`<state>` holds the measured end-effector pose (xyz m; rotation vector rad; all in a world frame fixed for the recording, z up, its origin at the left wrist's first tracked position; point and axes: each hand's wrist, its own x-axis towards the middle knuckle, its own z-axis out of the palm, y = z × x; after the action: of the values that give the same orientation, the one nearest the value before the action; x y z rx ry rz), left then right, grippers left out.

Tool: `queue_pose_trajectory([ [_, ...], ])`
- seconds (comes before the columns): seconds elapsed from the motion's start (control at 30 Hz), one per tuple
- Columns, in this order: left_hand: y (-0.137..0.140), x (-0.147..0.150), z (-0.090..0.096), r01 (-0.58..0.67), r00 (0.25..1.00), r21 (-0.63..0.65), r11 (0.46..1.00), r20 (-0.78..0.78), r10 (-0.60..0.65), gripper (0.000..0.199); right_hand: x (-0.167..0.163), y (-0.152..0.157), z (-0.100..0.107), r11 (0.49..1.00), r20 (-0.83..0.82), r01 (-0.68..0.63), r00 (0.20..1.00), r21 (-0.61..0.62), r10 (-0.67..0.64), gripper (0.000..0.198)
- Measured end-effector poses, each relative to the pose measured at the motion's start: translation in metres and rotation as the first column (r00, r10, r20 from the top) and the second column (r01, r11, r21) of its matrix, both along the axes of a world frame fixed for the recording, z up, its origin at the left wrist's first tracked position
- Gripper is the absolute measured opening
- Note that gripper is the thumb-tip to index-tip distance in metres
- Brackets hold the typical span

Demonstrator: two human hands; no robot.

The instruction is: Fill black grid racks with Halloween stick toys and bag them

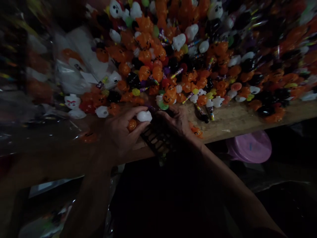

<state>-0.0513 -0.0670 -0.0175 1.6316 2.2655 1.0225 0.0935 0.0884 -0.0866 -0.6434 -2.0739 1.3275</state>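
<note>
Currently, at the surface's (231, 119) near edge, your left hand (120, 130) pinches a white toy (144, 116) between thumb and forefinger, an orange toy (132, 125) tucked in the same grip. Your right hand's (180, 123) fingers curl above a dark slatted thing (156, 138); too dim to tell whether they grip anything. Progress, as judged: just these two toys in hand, a large loose pile (170, 94) untouched beyond.

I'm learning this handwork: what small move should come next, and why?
Perhaps the right hand, if free (too dark to tell), should reach to the heaped orange, white and black plastic toys just ahead: the left hand holds a glossy white rounded piece and a small round orange piece.
</note>
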Motion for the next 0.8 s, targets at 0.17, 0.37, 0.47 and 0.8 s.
queue_pose_trajectory([
  [0.17, -0.001, 0.003, 0.002, -0.039, 0.999, -0.021, 0.999, 0.036, 0.04, 0.031, 0.001, -0.003, 0.005, 0.984, 0.014, -0.106, 0.994, 0.14, 0.105, 0.029],
  [0.37, -0.002, 0.006, -0.002, -0.057, 0.995, -0.054, 0.997, 0.085, 0.061, 0.034, 0.001, -0.008, 0.001, 0.941, 0.038, -0.06, 0.998, 0.334, 0.05, 0.021],
  [0.47, -0.002, 0.005, -0.001, -0.047, 0.998, -0.027, 0.999, 0.048, 0.049, 0.032, -0.002, -0.009, -0.006, 0.913, 0.099, -0.094, 0.993, 0.397, 0.059, 0.018],
  [0.8, 0.011, 0.009, 0.024, -0.007, 0.981, 0.038, 0.999, -0.194, 0.014, 0.054, -0.008, -0.007, -0.012, 0.928, 0.116, -0.129, 0.989, 0.35, 0.093, 0.011],
])
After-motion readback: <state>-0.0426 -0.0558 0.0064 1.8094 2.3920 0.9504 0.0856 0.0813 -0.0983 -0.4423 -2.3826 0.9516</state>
